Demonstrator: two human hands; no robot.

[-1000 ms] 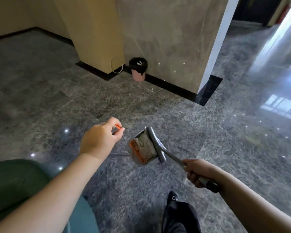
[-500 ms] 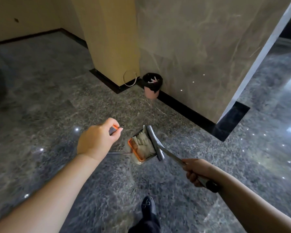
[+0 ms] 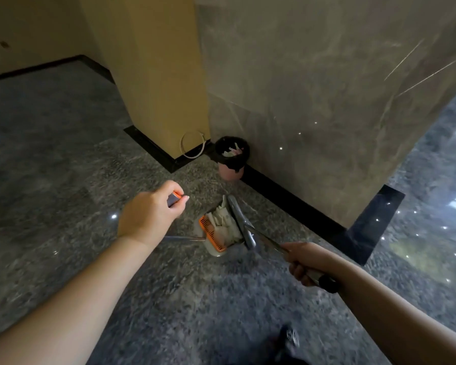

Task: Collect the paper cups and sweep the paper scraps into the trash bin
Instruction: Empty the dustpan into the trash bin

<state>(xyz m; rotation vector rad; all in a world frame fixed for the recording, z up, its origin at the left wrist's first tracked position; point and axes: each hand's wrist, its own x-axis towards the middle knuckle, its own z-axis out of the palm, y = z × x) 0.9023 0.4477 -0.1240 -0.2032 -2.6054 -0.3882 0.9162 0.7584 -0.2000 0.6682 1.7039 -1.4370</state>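
My left hand (image 3: pixel 150 214) grips the grey, orange-tipped handle of a dustpan (image 3: pixel 213 239). The pan hangs above the floor and holds white paper scraps (image 3: pixel 223 223) behind its orange comb edge. My right hand (image 3: pixel 307 263) grips the metal handle of a broom (image 3: pixel 241 222), whose grey head lies against the right side of the pan. A small pink trash bin (image 3: pixel 232 158) with a black liner stands at the foot of the marble wall, just beyond the pan. White paper and cups show inside it.
A yellow pillar (image 3: pixel 153 75) and a marble wall (image 3: pixel 327 88) with black skirting meet behind the bin. A white cable loop (image 3: pixel 192 146) leans at the pillar's base. My dark shoe (image 3: pixel 290 338) shows at the bottom. Grey polished floor spreads left and right.
I have walked toward the bin, which now looks larger and closer. Both hands carry the dustpan and broom forward together, grips unchanged. The green seat at lower left has left the view.
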